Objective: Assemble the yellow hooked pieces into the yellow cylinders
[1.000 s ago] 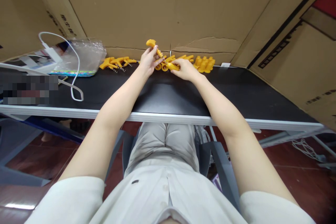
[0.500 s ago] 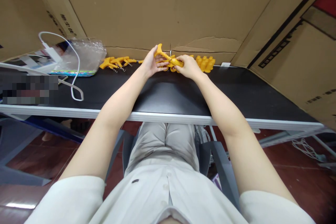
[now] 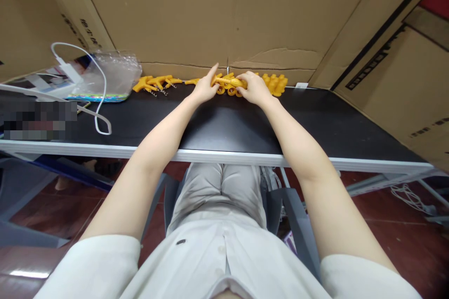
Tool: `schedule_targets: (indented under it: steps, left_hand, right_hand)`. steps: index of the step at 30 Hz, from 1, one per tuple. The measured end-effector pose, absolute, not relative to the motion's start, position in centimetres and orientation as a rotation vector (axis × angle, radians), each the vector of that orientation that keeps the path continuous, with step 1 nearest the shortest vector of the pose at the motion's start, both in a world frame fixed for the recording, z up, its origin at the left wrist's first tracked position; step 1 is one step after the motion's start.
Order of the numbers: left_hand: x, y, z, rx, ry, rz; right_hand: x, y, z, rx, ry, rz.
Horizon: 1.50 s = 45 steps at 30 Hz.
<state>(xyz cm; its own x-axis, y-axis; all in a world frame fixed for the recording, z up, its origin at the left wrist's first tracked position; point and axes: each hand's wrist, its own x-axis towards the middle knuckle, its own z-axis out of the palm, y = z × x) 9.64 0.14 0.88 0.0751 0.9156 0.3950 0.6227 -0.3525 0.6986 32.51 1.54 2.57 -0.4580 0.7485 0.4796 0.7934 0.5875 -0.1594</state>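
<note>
A yellow plastic corkscrew (image 3: 229,81) lies sideways between my hands above the back of the black table. My left hand (image 3: 206,88) is closed round its left end, with one finger stretched upward; part of the handle is hidden there. The other end is gripped by my right hand (image 3: 255,88), thumb below and fingers over the top. Several round yellow sleeves (image 3: 231,92) stand just beneath and behind it. To the left lie loose yellow T-shaped handles (image 3: 159,81) with metal spirals sticking out. More yellow sleeves (image 3: 275,85) stand in a cluster beyond my right hand.
A cardboard wall (image 3: 224,18) rises behind the table (image 3: 231,126). On the left are a clear plastic bag (image 3: 114,74), a white cable (image 3: 105,86) and a white plug (image 3: 72,73). A small white tag (image 3: 301,85) sits at the back right.
The handle, tilted up in my left hand before, is now lowered level and in line with the piece in my right hand. My left fingers have drawn in around it.
</note>
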Motion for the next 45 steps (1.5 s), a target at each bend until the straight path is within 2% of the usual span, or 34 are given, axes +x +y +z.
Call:
schedule_targets:
  steps: [6, 15, 27, 33, 38, 45]
  left_hand:
    - [9.1, -0.9, 1.0, 2.327, 1.896, 0.959]
    - [9.0, -1.2, 1.5, 2.298, 1.987, 0.974]
    - [8.0, -1.5, 2.1, 2.329, 1.958, 0.993]
    - [8.2, -1.7, 2.3, 2.346, 1.973, 0.971]
    - [8.4, -1.6, 2.1, 2.330, 1.907, 1.040]
    - [8.2, -1.6, 2.1, 2.270, 1.911, 1.058]
  right_hand:
    - [32.4, 1.1, 2.6, -1.223, -2.361, -0.122]
    - [32.6, 2.2, 2.4, -1.086, -2.308, 0.031]
    - [34.1, 2.9, 3.2, -0.991, -2.030, 0.629]
    - [32.9, 1.7, 3.3, -1.088, -1.858, 0.848]
    - [32.2, 1.3, 3.4, -1.207, -1.800, 0.862]
    - [33.9, 0.4, 4.6, -1.137, -2.018, 0.700]
